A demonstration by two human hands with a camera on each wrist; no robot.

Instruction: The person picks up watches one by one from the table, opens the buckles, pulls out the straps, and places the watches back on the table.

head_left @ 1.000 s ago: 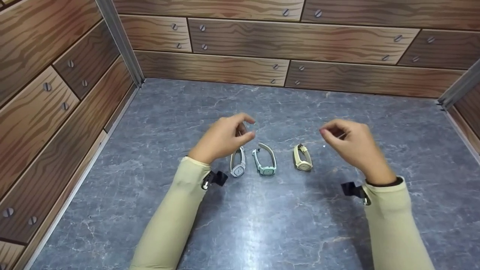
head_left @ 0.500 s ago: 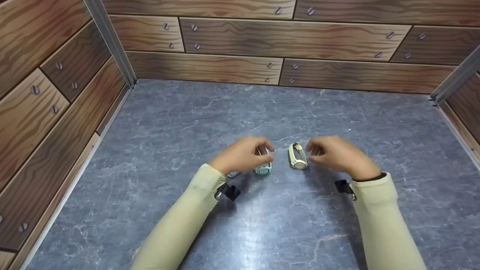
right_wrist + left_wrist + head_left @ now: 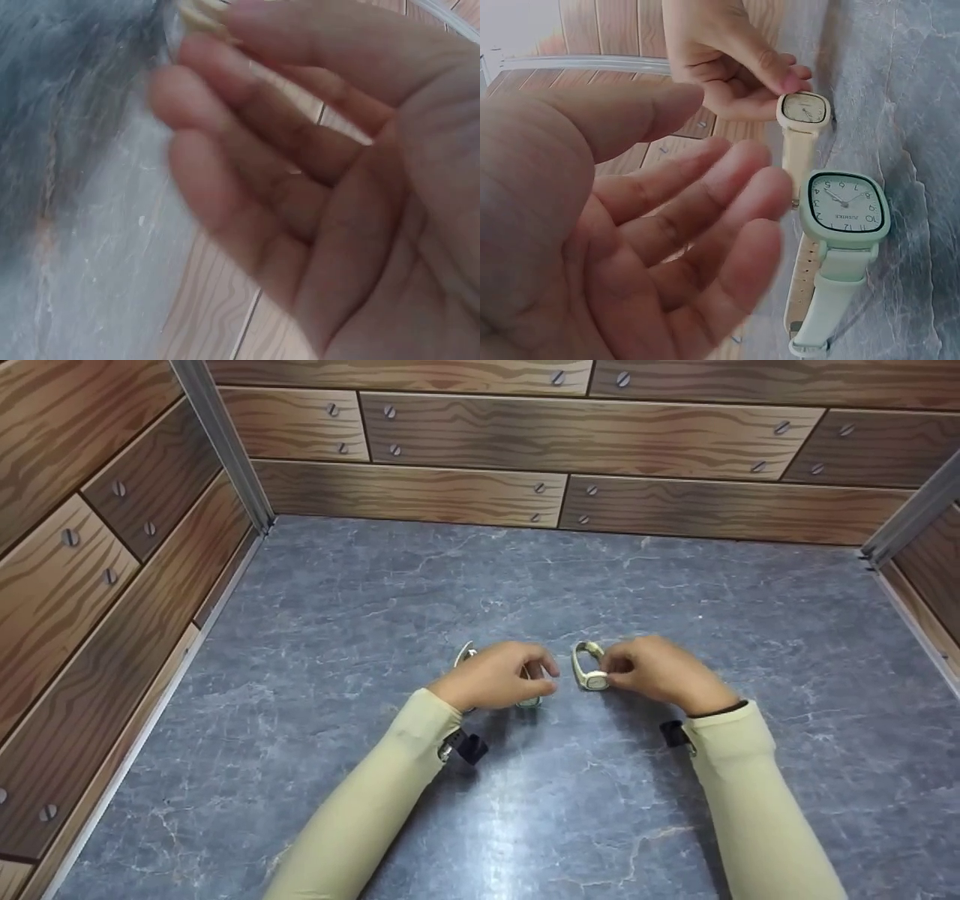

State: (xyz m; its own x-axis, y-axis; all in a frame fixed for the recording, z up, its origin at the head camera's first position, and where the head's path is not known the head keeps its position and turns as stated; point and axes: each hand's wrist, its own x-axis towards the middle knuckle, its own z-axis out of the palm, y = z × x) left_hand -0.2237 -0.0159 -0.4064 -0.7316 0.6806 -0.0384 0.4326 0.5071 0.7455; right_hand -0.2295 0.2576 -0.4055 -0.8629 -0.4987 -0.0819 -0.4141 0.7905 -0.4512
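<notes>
My right hand (image 3: pixel 652 671) pinches the edge of a cream-yellow wristwatch (image 3: pixel 596 682), thumb and fingertips at its case; in the left wrist view the same watch (image 3: pixel 802 110) stands with its dial facing that camera. Only a sliver of its strap (image 3: pixel 201 16) shows in the right wrist view. My left hand (image 3: pixel 495 675) hovers over a mint-green wristwatch (image 3: pixel 846 206), fingers loosely bent and holding nothing. From above, that hand covers most of the green watch (image 3: pixel 529 702). Left of it, a pale wristwatch's strap (image 3: pixel 464 652) pokes out from behind the left hand.
A grey marbled tabletop (image 3: pixel 360 585) lies beneath everything. Wood-plank-patterned walls (image 3: pixel 465 435) enclose it at the back, left and right, joined by grey metal corner posts (image 3: pixel 225 442).
Both hands have moved inward and down. My right hand has come to the cream-yellow watch and taken hold of it, turning it slightly. My left hand has shifted right, over the green watch.
</notes>
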